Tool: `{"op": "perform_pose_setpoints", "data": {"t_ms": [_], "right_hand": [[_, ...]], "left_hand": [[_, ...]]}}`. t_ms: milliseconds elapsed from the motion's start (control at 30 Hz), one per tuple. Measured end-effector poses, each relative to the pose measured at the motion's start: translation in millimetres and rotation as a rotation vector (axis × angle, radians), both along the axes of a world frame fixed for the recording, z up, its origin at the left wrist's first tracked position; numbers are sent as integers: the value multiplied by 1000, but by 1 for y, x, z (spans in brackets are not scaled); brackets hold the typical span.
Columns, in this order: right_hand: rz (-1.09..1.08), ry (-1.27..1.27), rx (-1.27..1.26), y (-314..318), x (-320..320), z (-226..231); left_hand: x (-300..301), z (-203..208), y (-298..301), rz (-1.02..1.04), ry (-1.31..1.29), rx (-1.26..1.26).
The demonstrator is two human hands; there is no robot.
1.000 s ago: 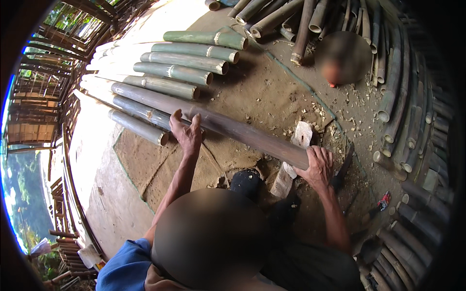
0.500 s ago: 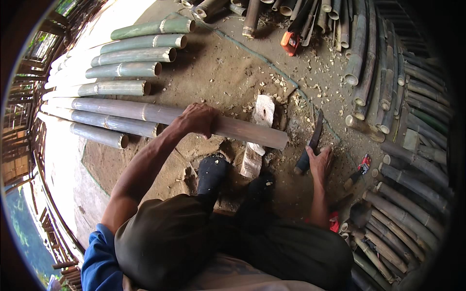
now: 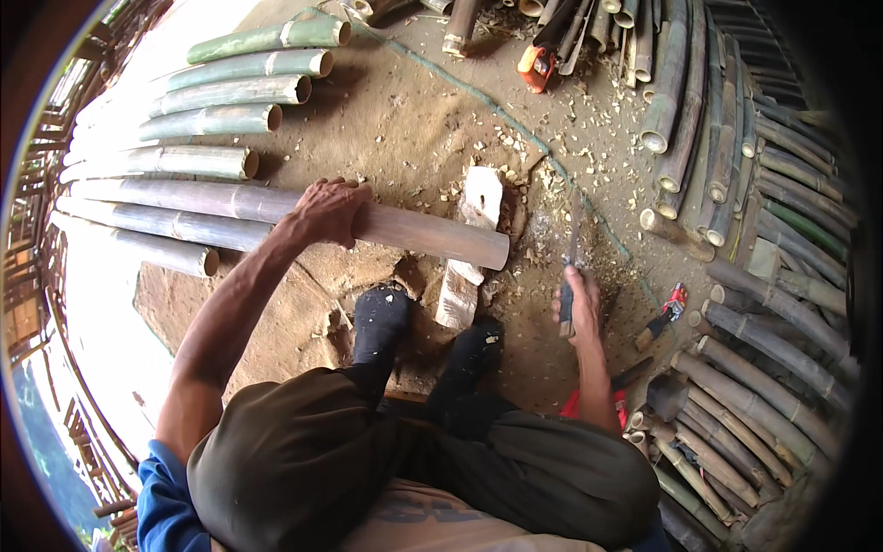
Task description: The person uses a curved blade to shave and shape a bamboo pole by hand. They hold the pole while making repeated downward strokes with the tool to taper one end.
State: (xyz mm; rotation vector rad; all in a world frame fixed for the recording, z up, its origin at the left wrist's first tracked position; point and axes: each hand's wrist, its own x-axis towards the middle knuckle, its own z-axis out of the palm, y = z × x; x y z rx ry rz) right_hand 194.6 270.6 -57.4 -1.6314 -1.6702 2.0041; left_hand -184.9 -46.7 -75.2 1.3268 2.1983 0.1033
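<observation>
My left hand (image 3: 326,212) is closed over a thick bamboo pole (image 3: 432,235), gripping it from above. The pole runs in from the left, and its cut end lies just past a pale, notched wooden block (image 3: 484,195) on the ground. To the right of that end, my right hand (image 3: 586,311) is wrapped round the dark handle of a large knife (image 3: 567,302). Its blade points away from me and shows almost edge-on, thin and hard to make out. Knife and pole are apart.
Several green bamboo poles (image 3: 241,64) lie side by side at the left. More bamboo (image 3: 736,313) is stacked along the right. An orange tool (image 3: 536,68) lies at the back, a red-and-black tool (image 3: 664,315) at the right. Chips litter the ground around a green cord (image 3: 515,125).
My right hand has closed round the knife's handle and lifted it, turning the blade nearly edge-on. My left hand still grips the pole; the whole view has shifted slightly.
</observation>
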Motion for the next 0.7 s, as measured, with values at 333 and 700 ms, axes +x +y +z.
{"op": "perform_pose_setpoints", "data": {"t_ms": [333,700], "right_hand": [[895,-73,543,-33,-36,46],[1152,-234,1011,-28,-60,40]], "left_hand": [[6,6,12,41,-18,-67],[3,-8,6,53,-19,-38]]}}
